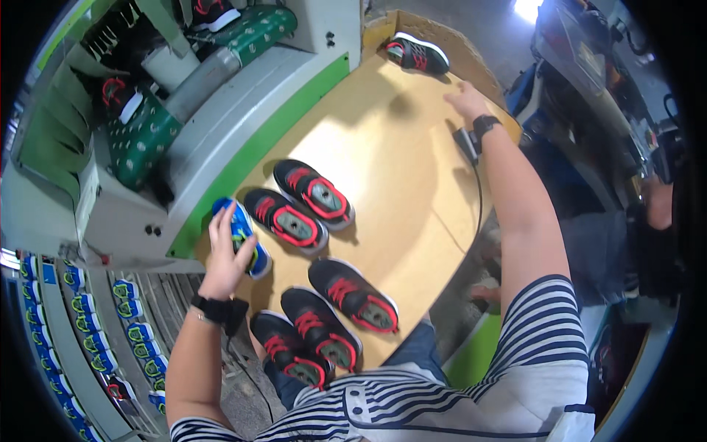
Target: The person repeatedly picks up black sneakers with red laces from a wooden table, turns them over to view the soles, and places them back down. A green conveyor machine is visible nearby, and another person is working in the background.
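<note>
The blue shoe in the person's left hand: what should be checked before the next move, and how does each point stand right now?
1. Left hand grips the blue shoe: ok.
2. Right hand free, nothing held: ok.
3. Black and red shoe at the far table edge apart from the right hand: ok.
4. Bare spot on the wooden table: ok.
5. Five black and red shoes near the body, none overhanging: cannot tell.

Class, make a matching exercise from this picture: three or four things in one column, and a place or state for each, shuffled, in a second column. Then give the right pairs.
1. blue shoe
2. lone black and red shoe
3. left hand
4. right hand

A. far corner of the table
B. stretched out flat over the table
C. grasping the blue shoe
D. at the table's left edge

Pairs: 1-D, 2-A, 3-C, 4-B
</note>
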Motion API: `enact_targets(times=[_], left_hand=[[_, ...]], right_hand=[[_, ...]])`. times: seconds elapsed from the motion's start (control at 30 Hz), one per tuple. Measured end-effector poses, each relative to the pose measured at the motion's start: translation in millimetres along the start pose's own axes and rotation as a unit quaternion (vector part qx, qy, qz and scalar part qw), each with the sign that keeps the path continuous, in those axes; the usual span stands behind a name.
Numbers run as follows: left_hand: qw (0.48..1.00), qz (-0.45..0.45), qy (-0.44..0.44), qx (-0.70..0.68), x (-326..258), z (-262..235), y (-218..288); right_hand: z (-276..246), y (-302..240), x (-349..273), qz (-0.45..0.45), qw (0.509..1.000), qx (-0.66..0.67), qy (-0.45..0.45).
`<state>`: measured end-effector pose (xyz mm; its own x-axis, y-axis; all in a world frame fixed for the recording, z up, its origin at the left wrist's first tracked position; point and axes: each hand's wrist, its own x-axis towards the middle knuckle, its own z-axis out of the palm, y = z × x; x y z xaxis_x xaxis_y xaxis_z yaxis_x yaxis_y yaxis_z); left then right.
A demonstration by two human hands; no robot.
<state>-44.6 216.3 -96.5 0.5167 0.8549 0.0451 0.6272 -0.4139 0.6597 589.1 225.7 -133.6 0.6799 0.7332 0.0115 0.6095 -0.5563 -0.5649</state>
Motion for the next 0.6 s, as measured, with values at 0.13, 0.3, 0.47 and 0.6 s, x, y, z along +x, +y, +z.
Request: enact_targets(times=[0.13, 0.3, 0.47, 0.6], left_hand=[[0.998, -0.036, -0.037, 0.027, -4, -6, 2], [0.998, -0.042, -0.040, 0.040, -11, -11, 7], [0.999, -0.030, -0.029, 0.009, -3, -6, 6], [1.000, 0.006, 0.019, 0.001, 0, 7, -17]], right_hand=[[21, 0, 88, 0.087, 0.994, 0.030, 0.064], [65, -59, 45, 0.011, 0.982, 0.174, 0.073], [44, -47, -93, -0.071, 0.984, 0.141, 0.082], [-9, -39, -213, -0.131, 0.971, 0.201, 0.026]])
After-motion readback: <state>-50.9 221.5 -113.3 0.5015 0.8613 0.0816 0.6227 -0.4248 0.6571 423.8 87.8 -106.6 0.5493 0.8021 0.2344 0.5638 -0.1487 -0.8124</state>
